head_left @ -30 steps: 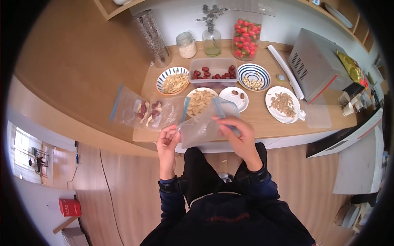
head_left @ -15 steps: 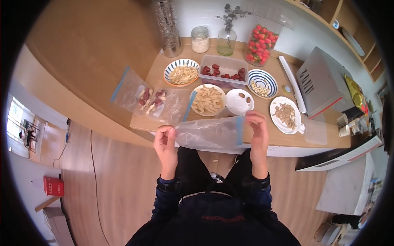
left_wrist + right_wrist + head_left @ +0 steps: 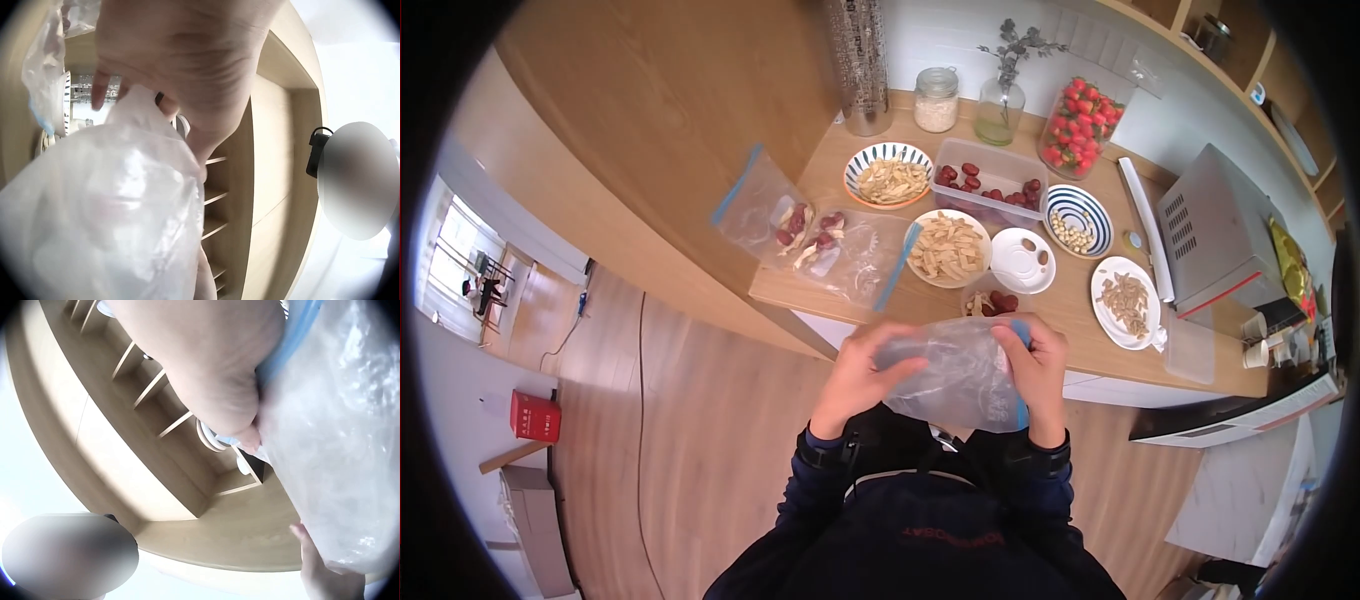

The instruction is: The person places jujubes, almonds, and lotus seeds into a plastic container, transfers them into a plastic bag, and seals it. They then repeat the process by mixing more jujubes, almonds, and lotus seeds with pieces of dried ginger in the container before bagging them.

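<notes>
A clear zip bag with a blue zip edge hangs between both hands in front of the counter. My left hand pinches its left end between thumb and fingers. At the zip edge on the right, my right hand holds the bag, thumb on the near side. The bag looks wrinkled and fills much of both wrist views. Just beyond it, partly hidden, a container holds red dates and pale pieces. Left of that lie two zip bags, one farther left and one nearer, with dates and pale slices.
On the counter stand a bowl of pale slices, a plate of pale strips, a tub of dates, a blue-striped bowl and a white plate of brown pieces. A grey oven stands right.
The right hand, half a second ago beside the zip edge with fingers raised, now grips that edge. The left hand has come closer along the bag, which is now more crumpled. The head view has shifted.
</notes>
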Motion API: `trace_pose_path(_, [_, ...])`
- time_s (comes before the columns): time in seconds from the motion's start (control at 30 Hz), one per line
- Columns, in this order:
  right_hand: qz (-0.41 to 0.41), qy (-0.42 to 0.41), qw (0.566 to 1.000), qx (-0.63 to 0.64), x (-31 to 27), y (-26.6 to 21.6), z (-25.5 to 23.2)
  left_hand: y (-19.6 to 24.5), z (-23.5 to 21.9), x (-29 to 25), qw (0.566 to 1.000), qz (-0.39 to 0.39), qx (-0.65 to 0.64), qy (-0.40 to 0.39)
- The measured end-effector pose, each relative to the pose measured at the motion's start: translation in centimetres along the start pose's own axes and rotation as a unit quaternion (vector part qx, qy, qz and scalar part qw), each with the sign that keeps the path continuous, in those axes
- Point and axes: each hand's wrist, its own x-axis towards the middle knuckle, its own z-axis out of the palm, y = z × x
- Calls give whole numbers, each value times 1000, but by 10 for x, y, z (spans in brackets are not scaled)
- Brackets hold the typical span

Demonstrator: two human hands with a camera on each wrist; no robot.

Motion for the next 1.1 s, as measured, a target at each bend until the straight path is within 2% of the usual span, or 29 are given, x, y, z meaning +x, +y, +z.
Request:
trace_pose_path(0.07, [17,-13,1000,6,0,-1,-1,-17,0,-5,994,-72,-23,-82])
trace_pose_path(0.17, [22,9,999,46,3,8,-10,-39,-2,4,980,-105,-121,116])
trace_pose_path(0.23, [68,25,995,68,2,5,-18,-53,-19,19,942,-128,-205,232])
trace_pose_path(0.3, [87,36,993,73,2,12,-28,-61,-40,42,922,-131,-191,310])
trace_pose_path(0.5, [127,82,986,64,2,29,-45,-129,-93,109,910,-104,-201,347])
trace_pose_path(0.67, [136,101,984,51,1,49,-53,-141,-140,187,911,-38,47,409])
trace_pose_path(0.7, [136,103,984,49,1,51,-53,-128,-140,196,894,-2,148,424])
trace_pose_path(0.77, [139,104,983,52,0,57,-55,-97,-138,209,829,73,342,436])
trace_pose_path(0.83, [150,118,980,56,3,69,-59,-62,-130,206,813,91,373,438])
trace_pose_path(0.87, [160,132,977,58,5,79,-62,-54,-126,202,805,101,388,437])
trace_pose_path(0.97, [157,171,969,81,7,119,-73,-62,-112,176,848,64,383,360])
trace_pose_path(1.03, [143,188,967,95,7,138,-74,-85,-105,151,933,14,309,183])
trace_pose_path(1.1, [126,196,967,101,10,148,-76,-93,-82,123,972,-78,224,-3])
